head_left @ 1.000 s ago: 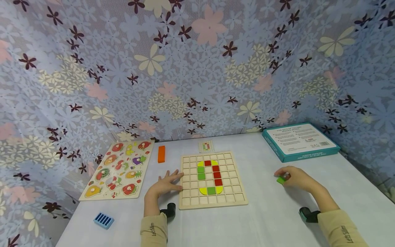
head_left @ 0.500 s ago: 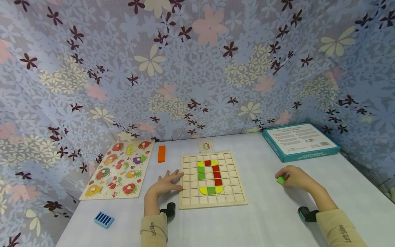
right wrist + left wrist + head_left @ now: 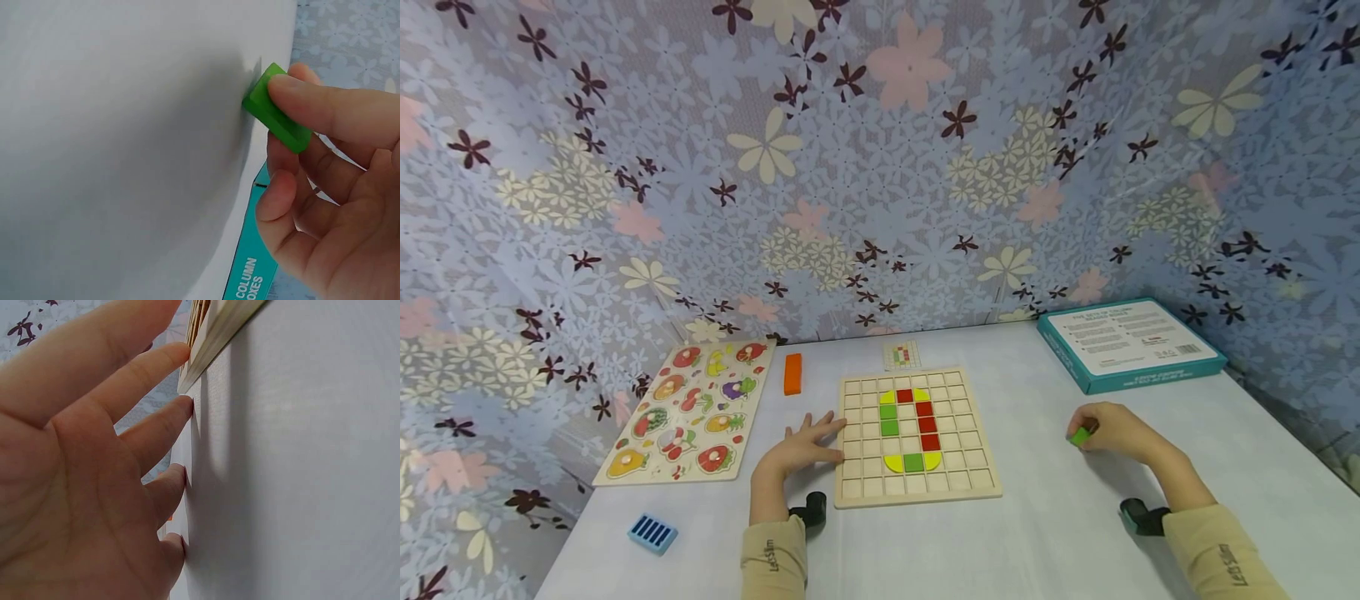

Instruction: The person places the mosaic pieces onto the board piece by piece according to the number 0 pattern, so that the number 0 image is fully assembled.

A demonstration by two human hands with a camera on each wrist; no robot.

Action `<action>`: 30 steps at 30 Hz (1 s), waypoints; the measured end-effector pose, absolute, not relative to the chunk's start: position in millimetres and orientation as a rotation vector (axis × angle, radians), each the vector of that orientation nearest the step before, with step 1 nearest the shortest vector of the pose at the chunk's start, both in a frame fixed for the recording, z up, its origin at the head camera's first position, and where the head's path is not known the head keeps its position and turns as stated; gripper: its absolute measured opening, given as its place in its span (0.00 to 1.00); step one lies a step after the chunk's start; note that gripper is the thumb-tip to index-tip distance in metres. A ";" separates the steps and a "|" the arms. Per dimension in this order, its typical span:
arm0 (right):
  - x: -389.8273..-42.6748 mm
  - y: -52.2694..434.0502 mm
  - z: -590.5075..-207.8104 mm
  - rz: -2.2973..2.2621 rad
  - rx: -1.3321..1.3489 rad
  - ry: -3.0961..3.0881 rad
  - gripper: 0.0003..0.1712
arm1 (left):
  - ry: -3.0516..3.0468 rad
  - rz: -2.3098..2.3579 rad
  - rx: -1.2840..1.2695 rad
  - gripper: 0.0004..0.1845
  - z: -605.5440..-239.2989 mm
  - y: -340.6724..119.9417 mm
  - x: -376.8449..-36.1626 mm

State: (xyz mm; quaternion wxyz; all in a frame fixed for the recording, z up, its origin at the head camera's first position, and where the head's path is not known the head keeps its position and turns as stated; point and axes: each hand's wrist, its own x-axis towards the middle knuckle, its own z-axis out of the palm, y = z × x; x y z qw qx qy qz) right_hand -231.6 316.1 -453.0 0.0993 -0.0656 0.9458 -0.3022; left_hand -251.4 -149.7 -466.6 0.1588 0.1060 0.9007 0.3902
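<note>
right hand: pinches green block between thumb and fingers – block's edge on the counter, right of grid board
left hand: fingers spread flat on counter – tips touching board's left edge

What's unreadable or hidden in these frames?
- Small green square tile: head view, mostly covered by the right hand; only an edge shows.
- Wooden grid board: left wrist view, cut off by the top edge; the left hand fills the frame.
- Teal cardboard box: right wrist view, lettering cut off by the bottom edge and the hand.
- Small pattern card: head view, too small to read.
</note>
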 end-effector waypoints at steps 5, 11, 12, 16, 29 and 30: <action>-230.9 309.7 -450.5 -0.935 -0.230 2.811 0.05 | 2.564 1.126 0.302 0.34 -467.8 -149.7 -251.5; -233.5 299.9 -447.9 -0.977 -0.242 2.839 0.06 | 2.564 1.123 0.303 0.34 -468.2 -150.0 -252.5; -234.5 298.0 -447.8 -0.984 -0.243 2.842 0.06 | 2.563 1.125 0.303 0.34 -468.2 -150.1 -252.7; -237.0 288.5 -447.8 -1.027 -0.248 2.846 0.06 | 2.555 1.134 0.299 0.34 -468.1 -150.1 -253.4; -245.2 260.1 -445.9 -1.139 -0.280 2.827 0.09 | 2.560 1.130 0.294 0.34 -466.0 -150.5 -251.7; -245.8 258.2 -445.4 -1.153 -0.294 2.826 0.09 | 2.558 1.130 0.291 0.34 -465.9 -150.3 -251.9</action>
